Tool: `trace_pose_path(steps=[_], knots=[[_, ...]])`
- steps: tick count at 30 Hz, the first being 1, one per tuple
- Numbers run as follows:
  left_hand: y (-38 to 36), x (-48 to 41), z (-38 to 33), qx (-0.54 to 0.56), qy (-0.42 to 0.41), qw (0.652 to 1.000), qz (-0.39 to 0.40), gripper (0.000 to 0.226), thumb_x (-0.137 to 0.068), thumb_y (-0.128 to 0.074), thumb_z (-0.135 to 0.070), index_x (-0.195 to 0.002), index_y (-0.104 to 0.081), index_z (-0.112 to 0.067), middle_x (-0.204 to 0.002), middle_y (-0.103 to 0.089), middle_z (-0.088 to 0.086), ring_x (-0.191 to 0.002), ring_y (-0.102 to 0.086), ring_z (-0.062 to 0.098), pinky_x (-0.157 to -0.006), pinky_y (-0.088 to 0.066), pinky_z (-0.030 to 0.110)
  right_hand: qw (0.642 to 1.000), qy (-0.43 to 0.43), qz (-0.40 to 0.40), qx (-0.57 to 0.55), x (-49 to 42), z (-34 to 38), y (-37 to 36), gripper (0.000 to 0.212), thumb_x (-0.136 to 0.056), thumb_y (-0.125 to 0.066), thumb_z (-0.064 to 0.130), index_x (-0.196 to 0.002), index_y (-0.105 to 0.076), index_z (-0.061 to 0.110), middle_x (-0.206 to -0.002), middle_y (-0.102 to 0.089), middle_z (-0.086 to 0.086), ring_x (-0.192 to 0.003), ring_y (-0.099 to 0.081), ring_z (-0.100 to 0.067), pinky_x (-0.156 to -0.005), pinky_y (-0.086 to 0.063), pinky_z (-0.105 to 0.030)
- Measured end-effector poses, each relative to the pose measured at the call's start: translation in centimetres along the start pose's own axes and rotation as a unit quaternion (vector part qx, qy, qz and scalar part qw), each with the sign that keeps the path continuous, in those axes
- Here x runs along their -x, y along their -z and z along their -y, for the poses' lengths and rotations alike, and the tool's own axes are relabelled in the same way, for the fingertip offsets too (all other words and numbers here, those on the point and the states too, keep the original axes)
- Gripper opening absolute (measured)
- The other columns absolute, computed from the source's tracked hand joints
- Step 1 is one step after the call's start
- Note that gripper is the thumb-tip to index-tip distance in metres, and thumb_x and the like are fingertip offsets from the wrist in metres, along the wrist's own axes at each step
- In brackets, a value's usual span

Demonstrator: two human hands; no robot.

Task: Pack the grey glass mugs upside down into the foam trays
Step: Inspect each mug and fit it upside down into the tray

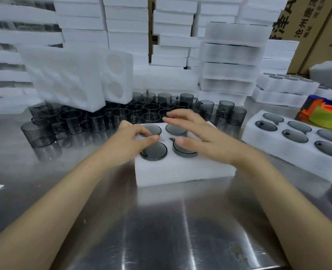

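A white foam tray [180,170] lies on the steel table before me with several grey glass mugs [154,152] sunk upside down in its holes, only their round bases showing. My left hand [131,141] rests on the tray's left side, its fingers and thumb curled around the rim of the far-left mug's base [153,129]. My right hand [194,133] hovers over the tray's right side with fingers spread and straight, thumb touching the near-right mug [184,152]. A crowd of loose upright grey mugs [102,119] stands behind the tray.
A filled six-hole foam tray [290,151] sits to the right, with orange and yellow tape rolls [329,115] behind it. Empty foam trays [67,78] lean over the mugs at back left. Stacks of foam boxes [229,61] and cardboard cartons [313,26] line the back.
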State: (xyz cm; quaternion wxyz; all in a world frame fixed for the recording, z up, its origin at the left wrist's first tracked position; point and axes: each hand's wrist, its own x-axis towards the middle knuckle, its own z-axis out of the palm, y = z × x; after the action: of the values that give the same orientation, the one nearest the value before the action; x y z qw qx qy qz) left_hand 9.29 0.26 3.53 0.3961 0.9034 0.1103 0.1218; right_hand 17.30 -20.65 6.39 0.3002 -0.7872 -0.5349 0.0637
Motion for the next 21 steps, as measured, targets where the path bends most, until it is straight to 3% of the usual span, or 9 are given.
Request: trace_pose_path(steps=[4, 6, 8, 10, 11, 15, 16, 18, 21], knots=[[0.0, 0.1, 0.0, 0.004, -0.003, 1.0, 0.002, 0.027, -0.085, -0.063, -0.051, -0.101, -0.067, -0.03, -0.1, -0.037, -0.009, -0.088, -0.044, -0.006, -0.073, -0.032, 0.013, 0.971, -0.044, 0.113, 0.206, -0.7, -0.1, -1.3, 0.081, -0.085, -0.014, 0.065, -0.154, -0.008, 0.024, -0.161, -0.002, 0.016, -0.146, 0.011, -0.003, -0.121, 0.003, -0.035], [0.0, 0.1, -0.1, 0.004, -0.005, 1.0, -0.001, 0.027, -0.085, -0.063, -0.051, -0.101, -0.067, -0.03, -0.1, -0.037, -0.01, -0.088, -0.044, -0.006, -0.072, -0.031, 0.012, 0.969, -0.046, 0.114, 0.216, -0.8, -0.3, -1.5, 0.085, -0.082, -0.011, 0.068, -0.154, -0.006, 0.024, -0.16, 0.0, 0.017, -0.145, 0.013, -0.001, -0.12, 0.005, -0.034], [-0.1, 0.0, -0.1, 0.002, -0.006, 1.0, -0.006, 0.026, -0.085, -0.063, -0.049, -0.102, -0.067, -0.029, -0.1, -0.036, -0.009, -0.087, -0.044, -0.006, -0.072, -0.031, 0.011, 0.982, -0.047, 0.109, 0.149, -0.6, -0.4, -1.3, 0.084, -0.082, -0.014, 0.069, -0.154, -0.011, 0.026, -0.157, -0.004, 0.023, -0.142, 0.009, 0.006, -0.119, 0.005, -0.024], [-0.2, 0.0, -0.1, 0.002, -0.002, 1.0, -0.009, 0.025, -0.086, -0.064, -0.048, -0.101, -0.067, -0.028, -0.099, -0.036, -0.008, -0.085, -0.045, -0.005, -0.07, -0.032, 0.012, 0.997, -0.068, 0.045, -0.018, -0.4, -1.1, -0.4, 0.073, -0.087, -0.025, 0.065, -0.151, -0.025, 0.029, -0.152, -0.015, 0.028, -0.14, -0.006, 0.012, -0.114, -0.005, -0.008], [-0.2, 0.0, -0.1, 0.004, 0.0, 1.0, -0.01, 0.024, -0.086, -0.064, -0.048, -0.1, -0.067, -0.029, -0.099, -0.036, -0.009, -0.084, -0.045, -0.005, -0.069, -0.031, 0.012, 0.994, -0.076, -0.027, -0.074, -0.4, -1.8, 0.3, 0.065, -0.091, -0.03, 0.061, -0.147, -0.035, 0.03, -0.151, -0.024, 0.026, -0.139, -0.018, 0.011, -0.113, -0.013, -0.008], [-0.2, 0.1, -0.1, 0.01, 0.003, 1.0, -0.01, 0.023, -0.085, -0.064, -0.048, -0.098, -0.068, -0.029, -0.098, -0.036, -0.01, -0.085, -0.045, -0.006, -0.07, -0.032, 0.012, 0.917, -0.14, -0.365, -0.081, -0.7, -7.0, 2.0, 0.031, -0.104, -0.04, 0.019, -0.124, -0.061, 0.011, -0.122, -0.057, 0.009, -0.111, -0.057, -0.015, -0.104, -0.041, -0.03], [-0.1, 0.1, -0.1, 0.008, 0.002, 1.0, -0.01, 0.023, -0.085, -0.064, -0.048, -0.098, -0.068, -0.029, -0.098, -0.036, -0.01, -0.086, -0.046, -0.005, -0.072, -0.033, 0.013, 0.905, -0.16, -0.391, -0.054, -0.7, -8.4, 1.9, 0.029, -0.102, -0.04, 0.01, -0.121, -0.061, 0.005, -0.123, -0.058, -0.002, -0.106, -0.058, -0.021, -0.101, -0.043, -0.028], [-0.1, 0.1, -0.1, 0.005, 0.001, 1.0, -0.012, 0.024, -0.085, -0.064, -0.049, -0.099, -0.068, -0.03, -0.098, -0.036, -0.01, -0.086, -0.046, -0.004, -0.076, -0.034, 0.017, 0.911, -0.207, -0.352, 0.047, -0.8, -11.2, 1.3, 0.03, -0.099, -0.042, 0.001, -0.124, -0.059, -0.003, -0.132, -0.051, -0.019, -0.119, -0.051, -0.031, -0.102, -0.033, -0.017], [-0.2, -0.1, 0.0, 0.007, 0.0, 1.0, -0.016, 0.023, -0.085, -0.065, -0.048, -0.098, -0.067, -0.029, -0.096, -0.036, -0.01, -0.084, -0.046, -0.005, -0.074, -0.033, 0.015, 0.916, -0.251, -0.289, 0.117, -2.0, -13.6, 1.0, 0.039, -0.097, -0.046, 0.0, -0.135, -0.047, -0.006, -0.149, -0.031, -0.022, -0.136, -0.035, -0.03, -0.105, -0.022, -0.02]])
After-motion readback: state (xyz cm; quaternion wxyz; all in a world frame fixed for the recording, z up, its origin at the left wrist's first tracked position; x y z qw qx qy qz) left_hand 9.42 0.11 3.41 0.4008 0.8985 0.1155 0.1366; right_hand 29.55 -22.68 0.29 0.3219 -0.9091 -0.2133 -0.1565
